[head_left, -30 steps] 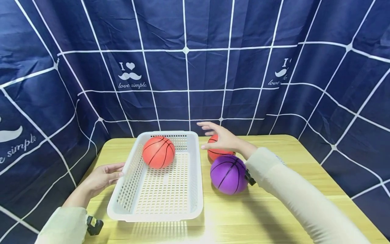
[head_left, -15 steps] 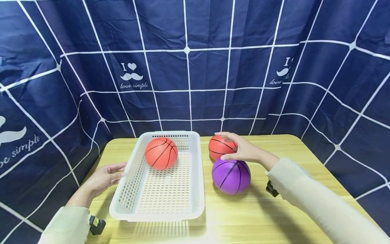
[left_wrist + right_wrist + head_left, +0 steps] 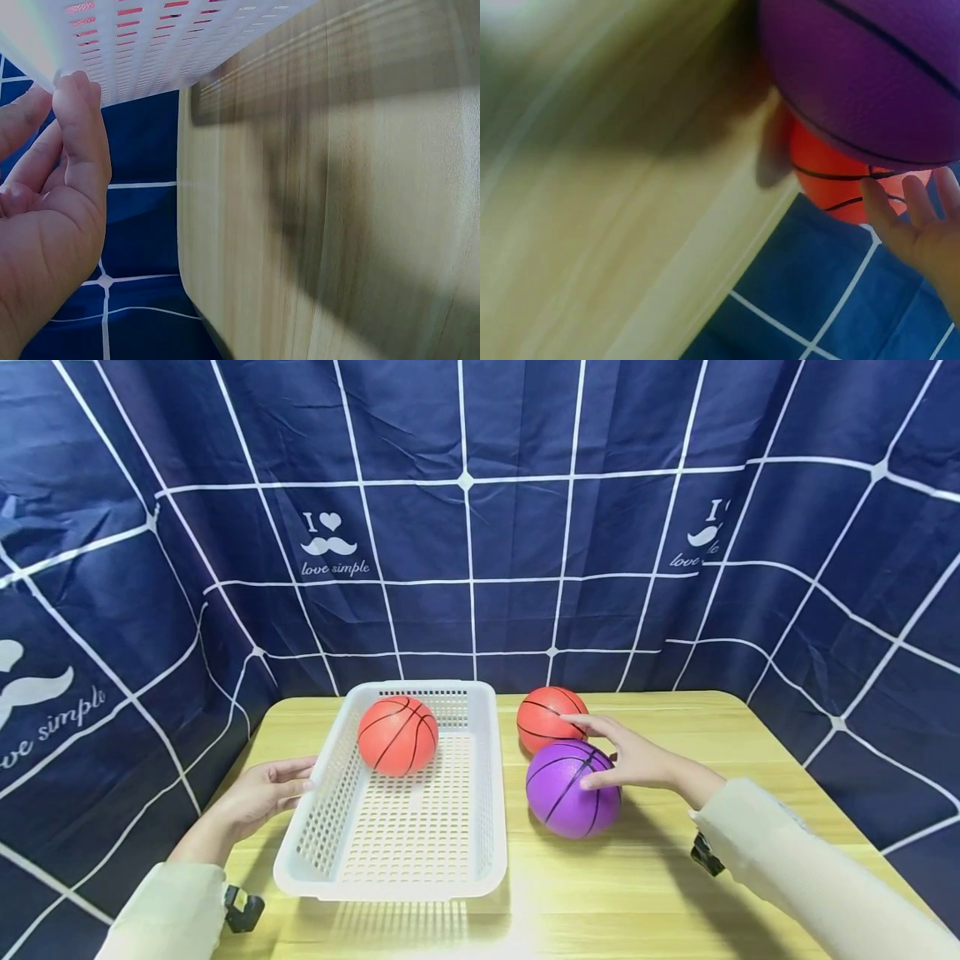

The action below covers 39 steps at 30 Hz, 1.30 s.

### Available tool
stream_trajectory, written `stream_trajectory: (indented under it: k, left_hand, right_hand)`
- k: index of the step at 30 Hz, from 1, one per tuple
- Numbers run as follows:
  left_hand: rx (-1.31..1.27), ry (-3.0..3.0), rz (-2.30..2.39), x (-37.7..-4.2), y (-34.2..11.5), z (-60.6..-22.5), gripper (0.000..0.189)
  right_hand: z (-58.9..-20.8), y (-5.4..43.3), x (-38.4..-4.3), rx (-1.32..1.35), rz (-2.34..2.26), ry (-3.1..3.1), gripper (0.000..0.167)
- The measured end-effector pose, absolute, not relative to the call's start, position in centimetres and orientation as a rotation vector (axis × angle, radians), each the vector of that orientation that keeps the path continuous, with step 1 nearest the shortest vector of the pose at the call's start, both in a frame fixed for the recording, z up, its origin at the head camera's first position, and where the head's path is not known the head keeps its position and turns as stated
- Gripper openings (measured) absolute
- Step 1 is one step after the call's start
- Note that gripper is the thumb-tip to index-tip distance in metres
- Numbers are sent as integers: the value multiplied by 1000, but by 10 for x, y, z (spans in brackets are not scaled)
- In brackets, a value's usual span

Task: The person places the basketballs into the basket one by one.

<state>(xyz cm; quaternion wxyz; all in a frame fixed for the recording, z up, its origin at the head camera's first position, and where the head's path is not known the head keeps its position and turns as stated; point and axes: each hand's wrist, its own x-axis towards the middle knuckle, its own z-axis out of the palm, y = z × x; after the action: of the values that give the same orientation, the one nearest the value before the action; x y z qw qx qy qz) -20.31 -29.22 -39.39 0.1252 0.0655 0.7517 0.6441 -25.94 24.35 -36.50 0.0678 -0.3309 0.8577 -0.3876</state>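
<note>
A white slotted plastic basket (image 3: 416,893) stands on the table with an orange toy basketball (image 3: 397,737) inside, towards its back left. My left hand (image 3: 255,797) touches the basket's left side with extended, relaxed fingers; the left wrist view has the fingertips (image 3: 76,86) against the rim. To the basket's right lies a purple basketball (image 3: 570,802), and just behind it sits a second orange basketball (image 3: 543,718). My right hand (image 3: 637,760) is spread at the purple ball's upper right, thumb in front of it and fingers reaching over towards the rear orange ball. Contact with either ball is unclear.
The light wooden table (image 3: 675,893) has rounded back corners. A dark blue curtain (image 3: 517,535) with white grid lines hangs behind it and along both sides. Black camera mounts sit at the left wrist (image 3: 243,910) and the right wrist (image 3: 705,856).
My right hand has come down and nearer, from above the rear orange ball to the purple ball's upper right. My left hand keeps its place at the basket. Balls and basket stay in place.
</note>
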Motion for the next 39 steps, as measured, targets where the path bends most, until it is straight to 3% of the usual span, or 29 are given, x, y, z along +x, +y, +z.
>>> stream_trajectory:
  k: [16,25,39]
  left_hand:
    - [180,2167,1908,-203,-291,-392,59]
    - [174,2164,1913,-203,-292,-394,60]
    - [177,2168,1893,-203,-292,-391,60]
  right_hand:
    - [-391,265,-251,-954,-1196,2509,96]
    - [-395,264,-252,-981,-1254,2491,92]
    - [-369,265,-255,-940,-1265,2481,93]
